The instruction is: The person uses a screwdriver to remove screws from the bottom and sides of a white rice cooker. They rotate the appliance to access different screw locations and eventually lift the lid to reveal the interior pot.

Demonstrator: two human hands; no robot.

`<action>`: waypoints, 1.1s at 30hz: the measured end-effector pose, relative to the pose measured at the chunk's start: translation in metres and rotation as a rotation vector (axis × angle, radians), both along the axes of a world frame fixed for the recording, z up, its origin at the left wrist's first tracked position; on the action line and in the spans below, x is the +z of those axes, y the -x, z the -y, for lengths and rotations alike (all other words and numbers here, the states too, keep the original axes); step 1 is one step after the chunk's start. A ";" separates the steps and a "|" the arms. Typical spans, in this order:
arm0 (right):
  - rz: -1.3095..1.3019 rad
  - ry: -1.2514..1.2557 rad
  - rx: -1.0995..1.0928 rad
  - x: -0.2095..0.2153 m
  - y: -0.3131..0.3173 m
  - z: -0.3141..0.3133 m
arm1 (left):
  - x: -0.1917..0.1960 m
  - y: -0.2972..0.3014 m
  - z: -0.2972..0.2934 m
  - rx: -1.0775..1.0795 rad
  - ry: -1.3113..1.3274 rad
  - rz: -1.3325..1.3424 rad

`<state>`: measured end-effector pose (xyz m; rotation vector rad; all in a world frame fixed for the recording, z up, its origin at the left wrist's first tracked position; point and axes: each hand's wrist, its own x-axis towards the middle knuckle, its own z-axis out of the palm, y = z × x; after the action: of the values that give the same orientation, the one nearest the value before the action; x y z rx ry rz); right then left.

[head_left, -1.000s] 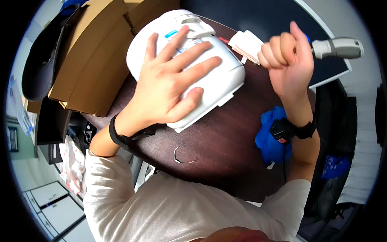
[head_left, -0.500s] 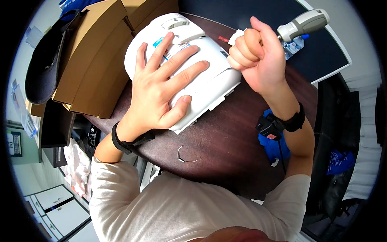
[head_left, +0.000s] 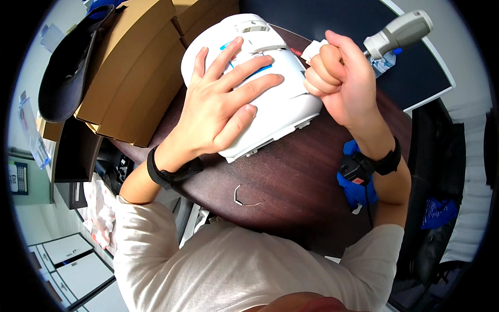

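A white plastic appliance housing (head_left: 283,104) with blue markings lies on a dark brown round table (head_left: 291,187). My left hand (head_left: 221,106) presses flat on top of the housing, fingers spread. My right hand (head_left: 340,78) is closed in a fist around a screwdriver with a grey handle (head_left: 397,32). The handle sticks up and to the right. The fist sits against the housing's right edge, and the tool's shaft and tip are hidden by my fingers.
Brown cardboard boxes (head_left: 130,67) stand left of the housing, a dark cap (head_left: 70,73) on them. A small bent wire clip (head_left: 240,196) lies near the table's front edge. A blue cloth (head_left: 353,182) sits under my right wrist. A dark panel (head_left: 332,21) lies behind.
My right hand has moved left with the screwdriver, from off to the housing's right to its right edge. My left hand has stayed pressed on the housing.
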<state>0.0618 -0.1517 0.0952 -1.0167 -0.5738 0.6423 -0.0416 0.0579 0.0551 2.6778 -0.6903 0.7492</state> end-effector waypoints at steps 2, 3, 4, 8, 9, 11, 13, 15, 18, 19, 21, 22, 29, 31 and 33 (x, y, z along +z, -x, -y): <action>-0.004 0.014 0.004 0.004 0.003 -0.004 | -0.003 -0.003 -0.001 -0.024 0.036 0.022; -0.005 0.006 0.018 0.006 0.006 -0.009 | -0.003 -0.003 0.001 -0.015 0.036 0.025; -0.007 -0.002 0.033 0.008 0.010 -0.014 | -0.002 -0.004 0.005 -0.005 0.036 0.028; 0.090 0.106 -0.025 0.018 0.028 -0.029 | -0.004 -0.006 0.004 -0.010 0.041 0.038; 0.081 0.111 -0.038 0.019 0.029 -0.030 | -0.005 -0.006 0.004 -0.015 0.042 0.042; 0.065 0.120 -0.061 0.021 0.031 -0.033 | -0.005 -0.009 0.006 -0.024 0.045 0.049; 0.079 0.178 -0.106 0.023 0.041 -0.039 | -0.005 -0.013 0.008 -0.035 0.034 0.049; 0.191 0.207 -0.140 0.020 0.043 -0.041 | -0.004 -0.014 0.011 -0.044 0.021 0.062; 0.183 0.203 -0.189 0.020 0.047 -0.042 | -0.003 -0.015 0.012 -0.058 0.025 0.076; 0.195 0.167 -0.146 0.017 0.044 -0.040 | -0.003 -0.016 0.013 -0.057 0.020 0.077; 0.217 0.112 -0.095 0.009 0.037 -0.037 | -0.003 -0.017 0.014 -0.053 0.009 0.075; 0.227 0.092 -0.088 0.007 0.036 -0.036 | -0.003 -0.018 0.014 -0.057 0.007 0.070; 0.078 0.107 -0.065 0.015 0.029 -0.023 | -0.003 -0.023 0.019 -0.053 0.007 0.119; 0.019 -0.003 0.015 0.007 0.020 -0.018 | -0.003 -0.022 0.019 -0.053 0.005 0.121; -0.073 -0.124 0.104 0.000 0.011 -0.016 | -0.002 -0.020 0.017 -0.050 0.007 0.119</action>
<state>0.0503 -0.1353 0.0947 -0.8483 -0.5972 0.7239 -0.0215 0.0408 0.0529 2.6161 -0.7792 0.9019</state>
